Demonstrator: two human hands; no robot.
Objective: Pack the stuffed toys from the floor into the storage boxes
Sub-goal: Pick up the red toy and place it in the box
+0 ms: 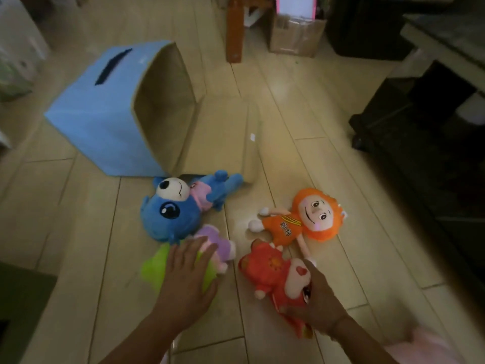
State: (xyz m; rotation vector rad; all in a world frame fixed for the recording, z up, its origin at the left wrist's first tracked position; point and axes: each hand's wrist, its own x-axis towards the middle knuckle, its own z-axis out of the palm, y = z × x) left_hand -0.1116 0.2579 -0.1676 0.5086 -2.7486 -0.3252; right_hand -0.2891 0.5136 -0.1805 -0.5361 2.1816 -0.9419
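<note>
A blue fabric storage box [105,114] lies tipped on its side on the floor, its beige-lined opening facing right. Below it lies a blue stuffed animal [178,206]. An orange-haired doll [301,219] lies to the right. My left hand [189,274] rests flat, fingers straight, on a green and purple stuffed toy [210,248]. My right hand [320,300] grips the head of a red stuffed toy [270,271], fingers curled round it.
A flat beige panel [225,132] lies by the box opening. A wooden leg [235,30] and a cardboard box [296,32] stand at the back. Dark furniture [420,127] fills the right side. Pale bags [18,48] sit at far left.
</note>
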